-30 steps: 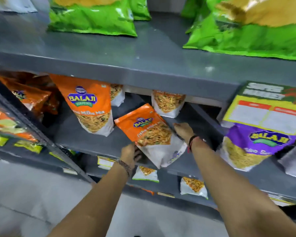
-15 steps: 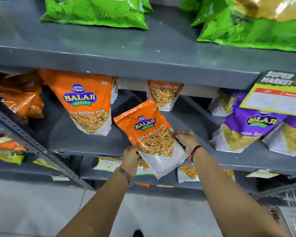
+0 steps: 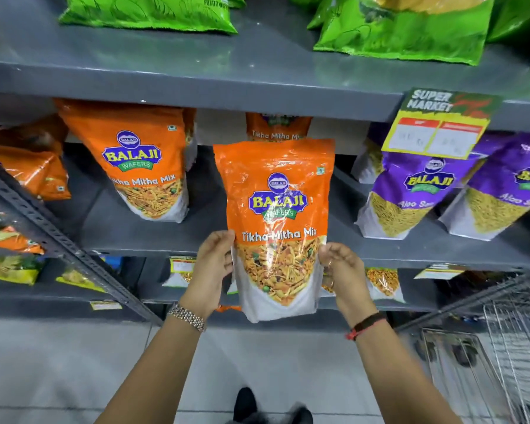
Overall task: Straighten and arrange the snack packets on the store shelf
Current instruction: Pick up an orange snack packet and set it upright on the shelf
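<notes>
- I have an orange Tikha Mitha Mix packet [image 3: 276, 215] held upright in front of the middle shelf [image 3: 196, 240], its printed face toward me and its lower end hanging below that shelf's front edge.
- My left hand [image 3: 213, 270] grips the packet's lower left edge, fingers curled onto the front and palm along the side.
- My right hand [image 3: 341, 270] clasps the lower right edge, thumb and fingers wrapped round the packet's side.
- There is a metal watch band [image 3: 186, 316] on my left wrist and a dark thread band [image 3: 366, 325] on my right.
- Directly behind the held packet, another orange packet [image 3: 277, 128] of the same mix stands at the back of the shelf, mostly hidden.
- To the left a larger-looking orange packet [image 3: 146, 166] stands upright on the same shelf, well apart from the one in my hands; further left are crumpled orange bags [image 3: 34, 169].
- To the right stand purple Aloo Sev packets [image 3: 416, 194], partly covered by a yellow price tag [image 3: 435, 130] hanging off the upper shelf [image 3: 257, 75].
- Green bags [image 3: 404, 29] lie on that upper shelf.
- A slanted perforated metal strut [image 3: 58, 240] crosses the left side, and a wire basket [image 3: 508, 347] sits low on the right.
</notes>
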`<action>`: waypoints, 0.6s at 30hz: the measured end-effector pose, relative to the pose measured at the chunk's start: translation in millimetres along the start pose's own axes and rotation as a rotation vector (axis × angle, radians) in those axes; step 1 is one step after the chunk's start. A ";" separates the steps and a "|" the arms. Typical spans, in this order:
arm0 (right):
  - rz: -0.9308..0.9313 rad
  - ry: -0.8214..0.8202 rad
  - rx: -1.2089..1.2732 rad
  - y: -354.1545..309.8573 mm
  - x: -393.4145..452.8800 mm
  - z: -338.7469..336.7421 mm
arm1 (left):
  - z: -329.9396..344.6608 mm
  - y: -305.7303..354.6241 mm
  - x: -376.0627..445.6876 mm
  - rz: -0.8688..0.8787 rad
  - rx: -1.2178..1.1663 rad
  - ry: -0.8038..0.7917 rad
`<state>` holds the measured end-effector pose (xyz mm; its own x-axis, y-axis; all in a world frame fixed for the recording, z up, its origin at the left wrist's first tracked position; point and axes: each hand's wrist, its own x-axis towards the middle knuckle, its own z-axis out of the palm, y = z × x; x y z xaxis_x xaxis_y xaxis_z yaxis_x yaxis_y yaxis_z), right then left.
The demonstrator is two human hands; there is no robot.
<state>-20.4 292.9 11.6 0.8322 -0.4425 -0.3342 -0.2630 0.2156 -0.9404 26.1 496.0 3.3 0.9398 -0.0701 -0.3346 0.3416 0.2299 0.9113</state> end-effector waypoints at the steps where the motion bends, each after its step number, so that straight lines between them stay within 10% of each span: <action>1: -0.001 -0.002 0.022 -1.4 -1.7 -1.5 | 2.2 4.3 -1.1 0.015 0.004 -0.016; 18: -0.127 0.057 -0.071 -24.7 76.0 42.7 | 21.9 39.0 76.1 0.020 -0.098 -0.056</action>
<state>70.2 291.1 12.1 0.8324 -0.5116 -0.2131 -0.1927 0.0934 -0.9768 111.2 478.4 18.6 0.9465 -0.1176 -0.3005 0.3227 0.3255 0.8888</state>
